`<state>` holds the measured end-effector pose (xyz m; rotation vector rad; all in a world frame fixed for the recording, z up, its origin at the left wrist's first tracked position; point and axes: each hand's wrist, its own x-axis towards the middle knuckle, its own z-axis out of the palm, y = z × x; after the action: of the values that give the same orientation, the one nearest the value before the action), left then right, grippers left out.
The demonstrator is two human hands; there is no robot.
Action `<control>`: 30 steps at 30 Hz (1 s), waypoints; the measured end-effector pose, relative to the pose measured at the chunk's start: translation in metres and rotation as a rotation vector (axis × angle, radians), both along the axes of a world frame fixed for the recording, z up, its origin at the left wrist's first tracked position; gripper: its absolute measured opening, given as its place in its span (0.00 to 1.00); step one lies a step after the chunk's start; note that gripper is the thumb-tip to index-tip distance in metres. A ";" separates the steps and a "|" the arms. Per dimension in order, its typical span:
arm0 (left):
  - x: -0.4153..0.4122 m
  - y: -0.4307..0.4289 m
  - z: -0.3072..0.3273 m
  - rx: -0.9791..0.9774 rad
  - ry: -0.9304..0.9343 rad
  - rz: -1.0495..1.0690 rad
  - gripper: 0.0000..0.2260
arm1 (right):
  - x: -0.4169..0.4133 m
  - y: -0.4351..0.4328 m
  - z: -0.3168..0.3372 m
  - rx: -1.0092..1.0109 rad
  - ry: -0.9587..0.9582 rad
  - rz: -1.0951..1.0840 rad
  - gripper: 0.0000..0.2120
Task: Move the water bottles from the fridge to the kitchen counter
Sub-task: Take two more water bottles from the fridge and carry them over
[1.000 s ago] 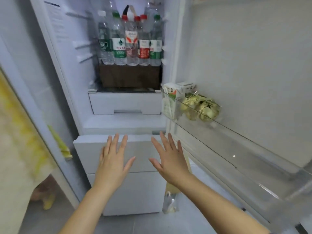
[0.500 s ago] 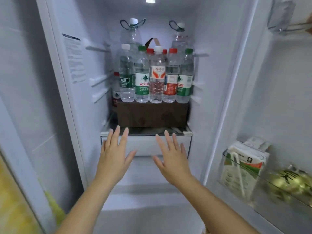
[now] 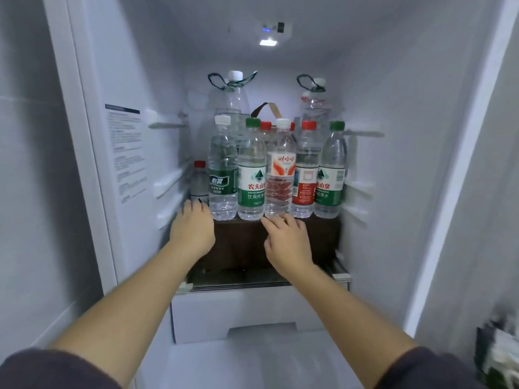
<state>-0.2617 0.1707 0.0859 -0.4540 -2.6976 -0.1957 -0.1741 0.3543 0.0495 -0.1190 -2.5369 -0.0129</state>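
Five water bottles point(image 3: 251, 175) stand in a row on the brown box point(image 3: 241, 242) in the fridge point(image 3: 393, 108); we read 怡寶, 农夫山… 饮用纯净水, 娃哈哈, then a red label and a green …山泉. Left hand point(image 3: 193, 228) is at the small red-capped bottle point(image 3: 200, 181) left of the box, fingertips hidden, so we can't tell any grip; right hand point(image 3: 288, 240) in front of the box, fingers loosely spread, empty. White drawer point(image 3: 238, 313) below the box; wall sticker point(image 3: 126, 153) left of it unreadable.
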 end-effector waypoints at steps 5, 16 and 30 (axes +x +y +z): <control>-0.019 0.008 0.040 0.779 -0.228 -0.151 0.22 | -0.006 0.007 -0.005 0.023 0.074 0.024 0.20; -0.028 0.024 0.024 0.877 -0.288 -0.198 0.29 | -0.003 0.006 0.006 -0.048 0.003 0.054 0.22; 0.068 0.002 -0.023 0.633 -0.343 -0.477 0.24 | 0.017 -0.017 0.065 -1.353 -0.036 0.617 0.37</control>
<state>-0.1936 0.1724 0.0624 -0.9045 -2.5823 -1.3124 -0.1570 0.3371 0.1148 0.1488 -2.0452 1.8871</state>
